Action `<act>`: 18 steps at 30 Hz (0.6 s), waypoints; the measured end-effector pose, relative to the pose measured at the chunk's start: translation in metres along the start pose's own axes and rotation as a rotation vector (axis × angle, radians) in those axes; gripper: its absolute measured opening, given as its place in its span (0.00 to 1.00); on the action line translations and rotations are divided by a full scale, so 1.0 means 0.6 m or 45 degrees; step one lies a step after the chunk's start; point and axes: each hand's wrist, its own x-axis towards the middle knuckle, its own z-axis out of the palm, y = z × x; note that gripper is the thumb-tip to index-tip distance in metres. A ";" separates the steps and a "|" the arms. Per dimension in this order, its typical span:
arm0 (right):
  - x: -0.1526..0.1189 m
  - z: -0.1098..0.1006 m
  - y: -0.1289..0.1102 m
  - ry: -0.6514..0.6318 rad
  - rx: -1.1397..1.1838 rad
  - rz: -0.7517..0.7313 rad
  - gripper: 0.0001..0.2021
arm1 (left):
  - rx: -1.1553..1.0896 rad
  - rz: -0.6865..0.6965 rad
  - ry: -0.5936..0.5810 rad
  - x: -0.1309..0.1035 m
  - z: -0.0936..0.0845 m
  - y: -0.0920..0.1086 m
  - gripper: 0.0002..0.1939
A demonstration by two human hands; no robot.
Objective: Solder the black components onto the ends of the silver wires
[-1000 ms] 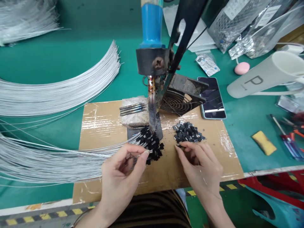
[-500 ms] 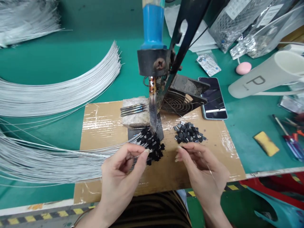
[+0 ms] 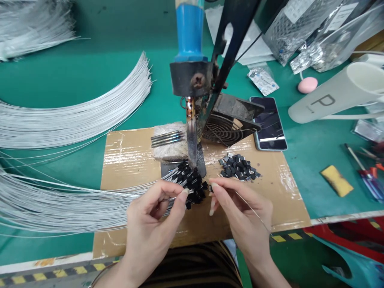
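My left hand (image 3: 159,216) is pinched on a thin white wire, its tip at the thumb and forefinger. Beneath and beyond that hand lies a bundle of white wires (image 3: 90,210) whose ends carry black connectors (image 3: 193,182). My right hand (image 3: 243,212) is closed in a pinch on a small black connector (image 3: 210,188), mostly covered by the fingertips. A thin solder-like wire (image 3: 252,209) runs back across the same hand. Between and above both hands, a blue-handled soldering iron (image 3: 192,136) points down in its stand. Loose black connectors (image 3: 238,167) are heaped just beyond my right hand.
Cardboard (image 3: 126,150) covers the green bench. A small fan (image 3: 229,124), a phone (image 3: 270,124), a yellow sponge (image 3: 336,181) and a white cup (image 3: 333,94) stand or lie to the right. Another white wire bundle (image 3: 90,116) spreads at the left.
My right hand has moved left, away from the loose heap and closer to my left hand, with a small black connector at its fingertips. My left hand has hardly moved.
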 end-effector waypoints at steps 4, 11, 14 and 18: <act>0.002 0.009 0.000 -0.027 0.049 0.049 0.06 | 0.031 -0.001 0.015 0.001 -0.001 0.003 0.03; 0.003 0.014 0.001 -0.120 0.087 0.078 0.08 | 0.000 -0.051 -0.025 0.004 -0.004 0.008 0.03; 0.006 0.016 0.002 -0.132 0.091 0.081 0.08 | -0.062 -0.076 -0.056 0.004 -0.006 0.009 0.02; 0.006 0.018 0.003 -0.132 0.085 0.083 0.08 | -0.101 -0.080 -0.072 0.007 -0.005 0.012 0.03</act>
